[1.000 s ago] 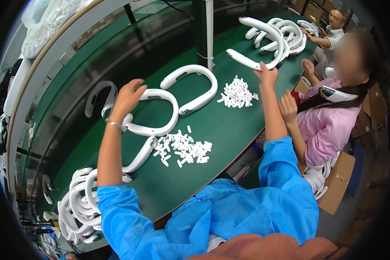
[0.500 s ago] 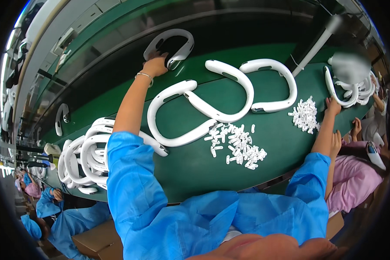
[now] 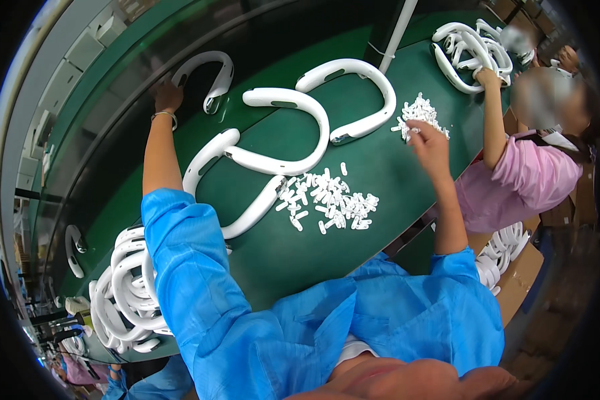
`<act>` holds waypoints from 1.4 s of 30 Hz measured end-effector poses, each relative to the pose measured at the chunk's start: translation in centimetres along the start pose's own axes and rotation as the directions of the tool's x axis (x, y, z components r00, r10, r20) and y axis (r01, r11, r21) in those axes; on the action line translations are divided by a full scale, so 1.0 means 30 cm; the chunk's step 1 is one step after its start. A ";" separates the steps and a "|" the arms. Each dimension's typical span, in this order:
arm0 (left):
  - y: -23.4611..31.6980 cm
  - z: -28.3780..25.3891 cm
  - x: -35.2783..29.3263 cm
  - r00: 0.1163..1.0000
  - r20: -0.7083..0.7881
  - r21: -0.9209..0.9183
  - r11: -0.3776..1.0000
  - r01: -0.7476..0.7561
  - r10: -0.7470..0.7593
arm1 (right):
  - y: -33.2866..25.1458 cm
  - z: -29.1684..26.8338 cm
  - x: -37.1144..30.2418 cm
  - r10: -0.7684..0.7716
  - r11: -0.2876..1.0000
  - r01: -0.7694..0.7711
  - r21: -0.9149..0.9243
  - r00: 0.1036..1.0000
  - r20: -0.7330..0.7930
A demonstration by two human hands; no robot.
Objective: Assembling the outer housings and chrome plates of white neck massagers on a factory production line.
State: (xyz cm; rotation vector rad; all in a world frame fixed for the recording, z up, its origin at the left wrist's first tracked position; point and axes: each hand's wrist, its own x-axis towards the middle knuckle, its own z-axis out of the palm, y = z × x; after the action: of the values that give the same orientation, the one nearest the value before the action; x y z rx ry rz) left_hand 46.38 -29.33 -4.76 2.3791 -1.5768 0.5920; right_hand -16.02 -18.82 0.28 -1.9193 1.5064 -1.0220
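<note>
My left hand (image 3: 169,97) reaches to the far left and has its fingers closed round the left end of a white C-shaped neckband (image 3: 224,75). Its fingertips are partly hidden in the dark background. At the right, my right hand (image 3: 431,148) is at the near edge of a heap of small white oblong parts (image 3: 418,110), fingers curled; what they pinch, if anything, does not show. Between my hands lie more white neckbands: one (image 3: 253,212) at the left, one (image 3: 321,127) in the middle, one (image 3: 384,87) farther right.
A second heap of small white parts (image 3: 340,200) lies on the green table (image 3: 273,260). Stacked neckbands (image 3: 123,287) stand by my left sleeve. At the far right, a pink-sleeved co-worker's hand (image 3: 488,79) touches a neckband pile (image 3: 473,50). A pole (image 3: 399,33) rises behind.
My right hand has left a neckband at the far right and come to the small parts. My left hand stays on its neckband. The whole view has turned, and the co-worker's hand is now at the pile.
</note>
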 end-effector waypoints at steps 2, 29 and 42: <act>0.033 -0.005 0.025 0.940 0.315 -0.287 0.931 0.225 -0.130 | 0.038 0.059 -0.002 -0.270 0.946 0.261 -0.191 0.963 -0.022; 0.390 -0.850 -0.614 0.781 0.624 -0.656 -0.528 0.539 0.021 | 0.139 0.078 0.008 -0.550 0.614 0.494 -0.616 0.827 0.115; 0.678 -0.904 -0.917 0.753 0.415 -0.211 -0.751 0.626 0.511 | 0.042 -0.012 -0.041 -0.204 0.941 0.230 0.247 0.971 -0.127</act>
State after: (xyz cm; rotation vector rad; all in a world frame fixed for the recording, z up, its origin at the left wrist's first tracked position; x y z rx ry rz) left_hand 12.77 -3.83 6.44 0.4281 -0.4036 -1.6683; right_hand -17.19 -17.96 -0.79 -1.8964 1.1585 -1.3590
